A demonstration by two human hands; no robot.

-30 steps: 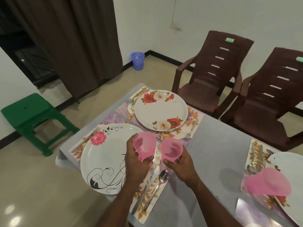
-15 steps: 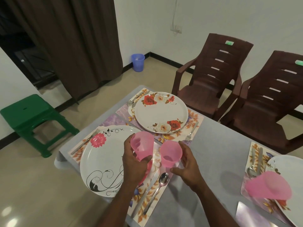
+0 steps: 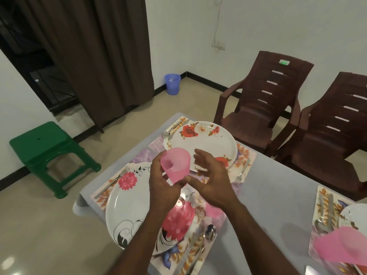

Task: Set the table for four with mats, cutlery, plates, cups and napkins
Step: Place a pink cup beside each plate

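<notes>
While our left hand (image 3: 162, 187) is gripping a pink cup (image 3: 175, 164) (tilted) above the table's (image 3: 278, 197) left end, our right hand (image 3: 210, 181) is hovering beside it, fingers spread.

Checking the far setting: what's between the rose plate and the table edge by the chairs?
Head view: a fork on the floral mat beside the rose plate; then bare grey table.

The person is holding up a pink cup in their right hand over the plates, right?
Not quite. The head view shows the pink cup gripped in the left hand, not the right. The right hand is open beside it and holds nothing. The rest is right: the cup is held up over the plates.
</notes>
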